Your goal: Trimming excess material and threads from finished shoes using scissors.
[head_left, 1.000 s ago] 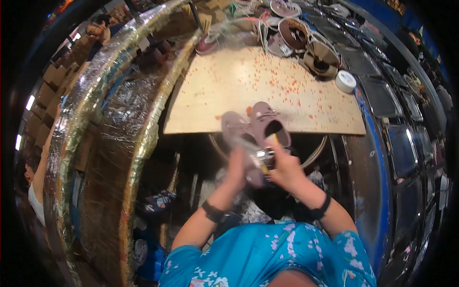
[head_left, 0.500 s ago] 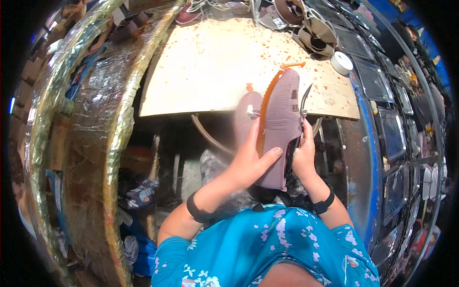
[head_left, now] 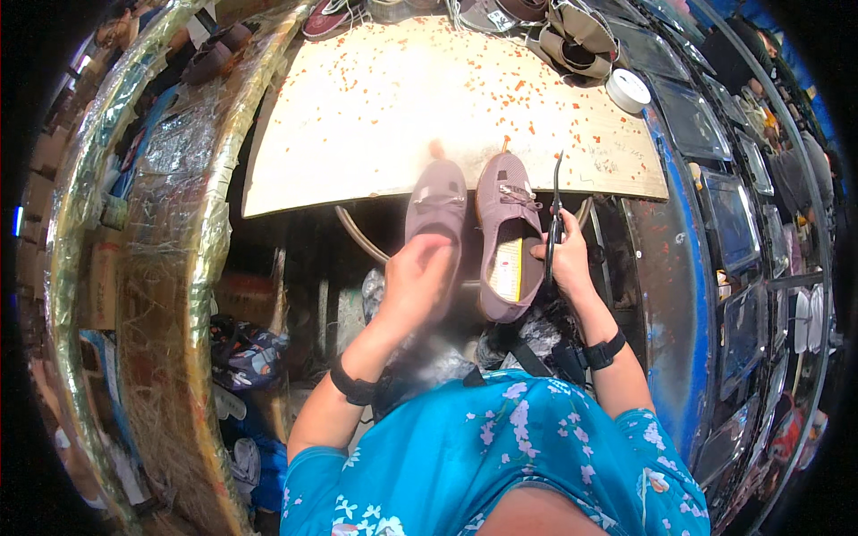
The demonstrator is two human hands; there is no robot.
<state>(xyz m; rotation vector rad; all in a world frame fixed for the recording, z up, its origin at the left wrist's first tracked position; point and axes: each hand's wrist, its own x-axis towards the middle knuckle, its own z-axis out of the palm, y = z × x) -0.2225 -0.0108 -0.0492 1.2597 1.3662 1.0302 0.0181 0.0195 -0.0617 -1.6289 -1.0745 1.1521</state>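
Head view: the left shoe (head_left: pixel 436 204) and right shoe (head_left: pixel 506 188), both mauve, lie side by side, toes over the edge of the pale board (head_left: pixel 357 116). The left hand (head_left: pixel 420 279) covers the left shoe's heel; blur prevents telling finger closure. The right hand (head_left: pixel 567 259), fingers closed, grips a black tool (head_left: pixel 553 230) beside the right shoe's collar. A white roll (head_left: pixel 628 91) sits at the board's far right.

Blurred left fingers (head_left: pixel 435 256), pale board (head_left: pixel 357 125) in glare
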